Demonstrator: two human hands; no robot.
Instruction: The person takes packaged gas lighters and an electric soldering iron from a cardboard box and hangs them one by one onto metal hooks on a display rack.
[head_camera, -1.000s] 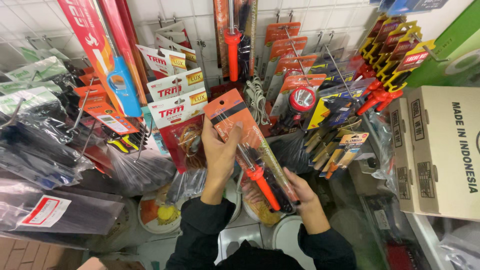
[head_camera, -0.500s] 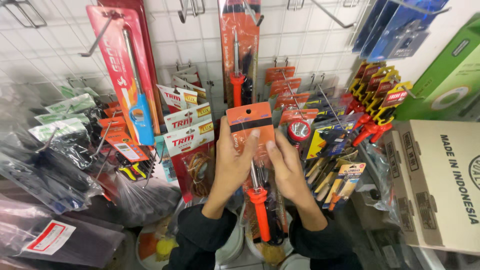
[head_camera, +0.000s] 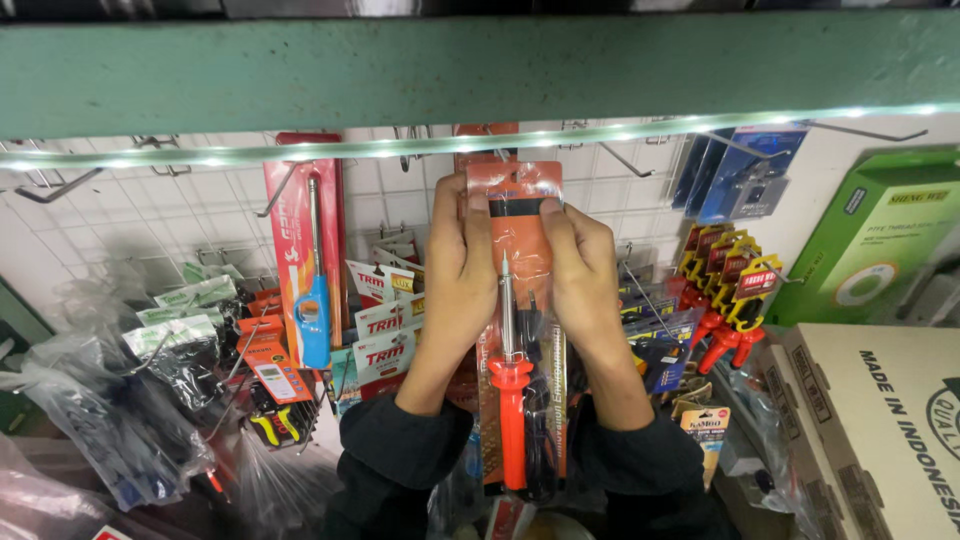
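A packaged soldering iron (head_camera: 514, 330) with an orange handle and an orange card top is held upright against a white wire grid wall (head_camera: 150, 210). My left hand (head_camera: 459, 270) grips the left edge of the pack near its top. My right hand (head_camera: 583, 272) grips the right edge, thumb on the card. The top of the card reaches a hook just under a green beam (head_camera: 480, 70). Both dark sleeves show below.
A blue gas lighter on a red card (head_camera: 310, 260) hangs at left. Bagged tools (head_camera: 120, 400) hang lower left, red cutters (head_camera: 730, 300) at right. A brown carton (head_camera: 880, 430) and a green box (head_camera: 870, 240) stand at far right.
Both hands have lifted the soldering iron pack from waist height up to the top of the grid. My view has tilted upward, so the green beam came into sight.
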